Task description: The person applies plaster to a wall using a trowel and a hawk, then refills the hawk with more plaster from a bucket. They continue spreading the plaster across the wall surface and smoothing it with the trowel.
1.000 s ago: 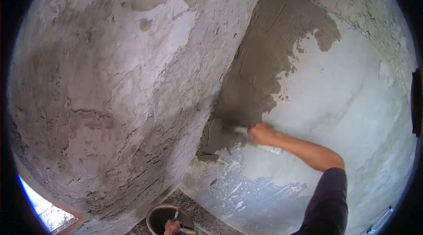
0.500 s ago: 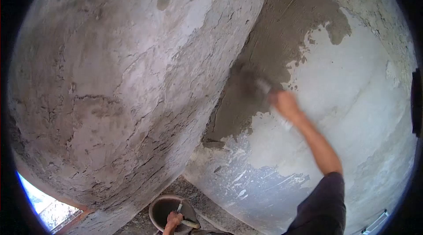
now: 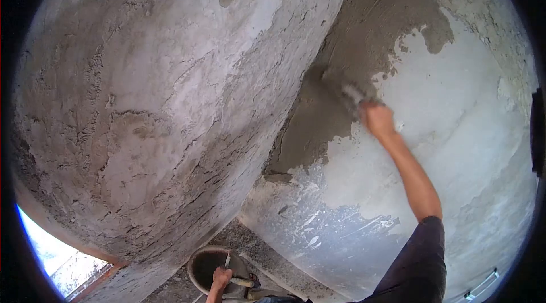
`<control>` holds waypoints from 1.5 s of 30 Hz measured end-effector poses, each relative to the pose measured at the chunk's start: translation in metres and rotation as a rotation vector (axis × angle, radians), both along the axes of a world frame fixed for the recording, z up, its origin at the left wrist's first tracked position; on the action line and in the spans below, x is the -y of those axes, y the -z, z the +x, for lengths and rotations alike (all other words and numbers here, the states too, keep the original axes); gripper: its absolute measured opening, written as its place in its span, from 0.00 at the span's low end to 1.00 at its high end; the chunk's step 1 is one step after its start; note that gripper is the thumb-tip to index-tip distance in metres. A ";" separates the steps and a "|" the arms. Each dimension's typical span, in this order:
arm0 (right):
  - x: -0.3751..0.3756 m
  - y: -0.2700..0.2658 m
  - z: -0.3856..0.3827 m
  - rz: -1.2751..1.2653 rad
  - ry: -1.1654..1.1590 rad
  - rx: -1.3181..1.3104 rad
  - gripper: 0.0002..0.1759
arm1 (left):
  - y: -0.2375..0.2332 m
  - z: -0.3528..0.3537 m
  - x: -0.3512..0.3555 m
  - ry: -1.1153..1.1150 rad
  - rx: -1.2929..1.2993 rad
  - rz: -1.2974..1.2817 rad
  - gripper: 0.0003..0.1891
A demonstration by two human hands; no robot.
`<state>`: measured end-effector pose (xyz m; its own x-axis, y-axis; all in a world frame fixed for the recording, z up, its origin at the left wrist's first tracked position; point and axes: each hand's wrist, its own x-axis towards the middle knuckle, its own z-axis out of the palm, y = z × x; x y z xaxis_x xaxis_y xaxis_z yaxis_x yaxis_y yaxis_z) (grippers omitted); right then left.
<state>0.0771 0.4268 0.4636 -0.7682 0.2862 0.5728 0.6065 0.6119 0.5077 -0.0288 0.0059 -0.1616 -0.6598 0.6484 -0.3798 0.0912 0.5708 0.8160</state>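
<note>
My right hand (image 3: 377, 119) is closed around the handle of a trowel (image 3: 354, 94), which is smeared by motion. The trowel's blade lies over dark wet plaster (image 3: 318, 115) spread on the wall, close to the inner corner. Low in the view, my left hand (image 3: 222, 277) is closed around a slim tool whose pale end (image 3: 228, 260) sticks up past the fingers; its kind cannot be made out. Just beyond that hand is a round bucket (image 3: 193, 269) with a dark inside. A short yellowish handle-like piece (image 3: 242, 282) shows beside the left hand.
A rough, cracked grey wall (image 3: 159, 121) fills the left side and meets the plastered wall at a corner. Smooth pale wall (image 3: 455, 110) lies right of the wet plaster. A bright opening (image 3: 62, 257) is at lower left, and a metal object (image 3: 482, 285) at lower right.
My right hand and the trowel have moved slightly up and right over the wet plaster. My left hand stays by the bucket, still closed. The view has shifted a little.
</note>
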 end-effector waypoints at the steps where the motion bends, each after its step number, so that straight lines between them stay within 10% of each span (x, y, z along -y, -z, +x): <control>1: -0.016 0.029 0.002 -0.052 0.052 0.129 0.08 | 0.001 0.000 -0.005 -0.146 0.085 -0.073 0.19; 5: -0.002 0.147 -0.003 -0.316 0.086 0.420 0.12 | -0.045 -0.013 0.008 0.062 0.249 -0.222 0.27; 17: -0.010 -0.045 -0.044 0.013 -0.090 -0.144 0.10 | -0.098 -0.011 0.009 0.026 0.178 -0.192 0.25; 31: 0.020 0.293 -0.039 -0.386 0.053 0.416 0.07 | -0.084 0.003 0.044 0.038 0.332 -0.259 0.26; 40: 0.011 0.069 -0.028 0.156 -0.077 -0.020 0.09 | -0.093 0.004 0.039 -0.032 0.181 -0.215 0.24; 45: -0.027 0.142 -0.018 0.081 0.177 0.088 0.11 | -0.082 0.006 0.040 -0.012 0.204 -0.271 0.24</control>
<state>0.0591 0.4537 0.3215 -0.7582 0.3771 0.5319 0.6519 0.4549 0.6067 -0.0229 -0.0341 -0.0796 -0.5595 0.4983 -0.6624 -0.0663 0.7697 0.6350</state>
